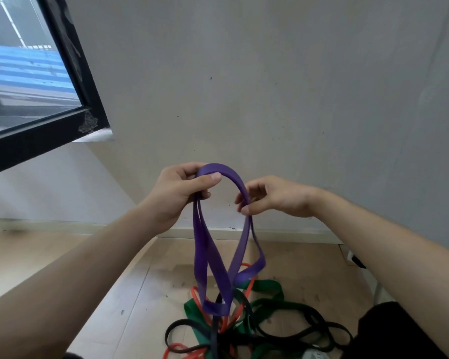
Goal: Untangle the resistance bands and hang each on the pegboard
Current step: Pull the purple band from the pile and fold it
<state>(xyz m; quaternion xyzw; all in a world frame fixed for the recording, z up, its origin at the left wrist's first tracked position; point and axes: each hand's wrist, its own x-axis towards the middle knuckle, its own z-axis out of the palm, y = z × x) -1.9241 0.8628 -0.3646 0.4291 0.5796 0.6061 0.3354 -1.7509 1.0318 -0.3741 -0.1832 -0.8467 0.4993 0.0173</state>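
The step in hand is untangling, judged from how things lie: the purple resistance band [200, 257] is lifted out of the heap while its lower loops hang among the others. The left hand [178, 193] holds the top of the band's arch, thumb pressed over it and fingers curled round; the right hand [272, 196] pinches the arch's other side between thumb and fingertips, just across from the left grip. Below both grips the purple strands drop, cross and twist; their lowest fold sits in the pile on the floor [140, 281], where a green band [266, 285], a red band [248, 291] and a black band [178, 323] lie knotted together. A dark strand seems to pass through the purple fold, though I cannot tell for certain.

The next move likely calls for raising the grips or drawing them apart to undo the crossing, then slipping the fold off whatever threads it. There is open air above and to either side of the hands; the wall [270, 99] stands just beyond them, and the window frame [70, 73] is well off up and left of the left grip. No pegboard is in view.
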